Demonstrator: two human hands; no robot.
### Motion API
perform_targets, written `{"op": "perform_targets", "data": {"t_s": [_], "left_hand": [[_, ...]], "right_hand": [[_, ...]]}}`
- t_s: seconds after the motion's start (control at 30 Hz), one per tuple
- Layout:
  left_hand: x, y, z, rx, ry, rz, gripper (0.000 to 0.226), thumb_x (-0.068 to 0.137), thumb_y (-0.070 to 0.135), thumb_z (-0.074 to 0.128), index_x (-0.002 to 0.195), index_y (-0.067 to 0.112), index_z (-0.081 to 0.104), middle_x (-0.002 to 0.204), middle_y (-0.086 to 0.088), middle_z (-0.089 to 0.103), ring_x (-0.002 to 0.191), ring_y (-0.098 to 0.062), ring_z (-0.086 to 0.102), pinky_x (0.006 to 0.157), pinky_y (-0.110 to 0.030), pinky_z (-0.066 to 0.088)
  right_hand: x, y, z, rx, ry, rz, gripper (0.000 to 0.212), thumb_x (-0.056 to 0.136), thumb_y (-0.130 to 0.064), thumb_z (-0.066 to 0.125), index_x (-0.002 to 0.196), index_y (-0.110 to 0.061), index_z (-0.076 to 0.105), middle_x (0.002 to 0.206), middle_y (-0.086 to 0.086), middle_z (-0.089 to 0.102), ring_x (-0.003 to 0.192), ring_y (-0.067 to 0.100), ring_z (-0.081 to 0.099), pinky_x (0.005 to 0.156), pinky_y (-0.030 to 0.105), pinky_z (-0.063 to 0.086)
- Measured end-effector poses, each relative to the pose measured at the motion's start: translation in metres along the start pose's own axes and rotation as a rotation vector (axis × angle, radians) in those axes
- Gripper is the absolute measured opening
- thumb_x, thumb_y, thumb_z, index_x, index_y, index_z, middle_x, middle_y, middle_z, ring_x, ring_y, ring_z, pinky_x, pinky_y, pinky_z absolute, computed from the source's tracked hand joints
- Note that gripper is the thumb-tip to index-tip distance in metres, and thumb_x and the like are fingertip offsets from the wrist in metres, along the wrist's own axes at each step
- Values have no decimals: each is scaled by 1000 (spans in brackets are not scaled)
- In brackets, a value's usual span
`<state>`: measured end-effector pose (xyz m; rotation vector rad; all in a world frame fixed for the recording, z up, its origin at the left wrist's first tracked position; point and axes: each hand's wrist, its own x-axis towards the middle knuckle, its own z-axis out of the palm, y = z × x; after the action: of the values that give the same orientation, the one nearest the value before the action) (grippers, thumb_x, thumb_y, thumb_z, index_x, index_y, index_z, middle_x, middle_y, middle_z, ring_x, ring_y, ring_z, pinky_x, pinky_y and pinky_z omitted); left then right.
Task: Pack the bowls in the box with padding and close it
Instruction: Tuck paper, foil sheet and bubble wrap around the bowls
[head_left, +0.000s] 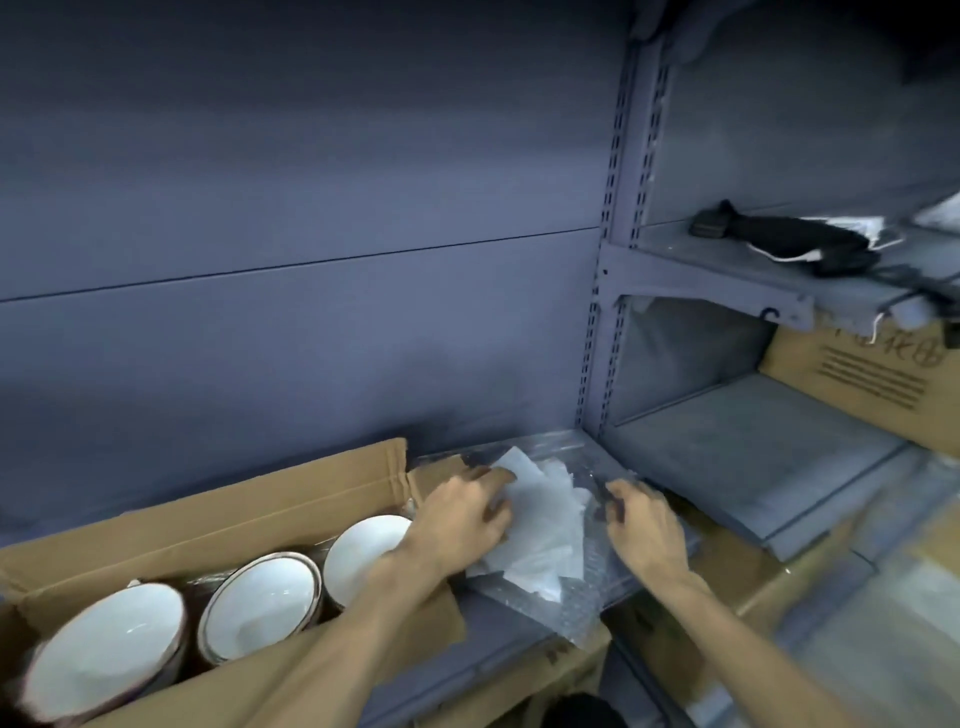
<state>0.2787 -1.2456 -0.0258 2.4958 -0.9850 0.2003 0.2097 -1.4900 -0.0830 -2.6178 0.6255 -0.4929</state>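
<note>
Our left hand (462, 512) presses spread fingers on the white foam sheets (540, 525); our right hand (644, 525), fingers curled, pins the bubble wrap (592, 608) beneath them. Left of our grip, three bowls (260, 608) sit in the open box (208, 519).

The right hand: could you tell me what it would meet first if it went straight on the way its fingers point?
Probably the bubble wrap beneath its fingers, then the shelving's back panel; depth is unclear.
</note>
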Motion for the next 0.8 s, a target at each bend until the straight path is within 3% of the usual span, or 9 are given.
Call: {"op": "perform_targets", "data": {"t_s": [0.17,0.4,0.6,0.8], "left_hand": [[18,4,23,26,-128,-2,42,94,30,51,135,25,59,136,-1,63,121,-27,60,95,-36,52],[43,-4,49,72,-204,-41,44,92,30,45,134,25,57,128,-2,65,121,-26,58,93,-38,52],[111,-32,58,387,-211,-233,48,102,13,44,150,15,38,147,-9,47,137,-29,44,108,-35,43],[147,-67,69,591,-387,-428,42,102,10,49,144,12,49,145,-10,50,135,-29,51,106,-39,48]], "right_hand": [[10,21,11,-38,-103,114,29,98,-22,56,127,-21,62,129,10,65,122,38,55,98,45,49],[52,-4,31,152,-184,25,46,101,-6,47,144,-22,52,134,9,61,127,32,52,102,42,47],[91,-23,51,215,-217,-4,51,101,-5,42,148,-24,47,128,11,63,124,32,53,98,46,49],[123,-26,70,259,-240,109,54,99,-7,40,149,-27,46,129,14,65,117,36,62,93,43,51]]}}
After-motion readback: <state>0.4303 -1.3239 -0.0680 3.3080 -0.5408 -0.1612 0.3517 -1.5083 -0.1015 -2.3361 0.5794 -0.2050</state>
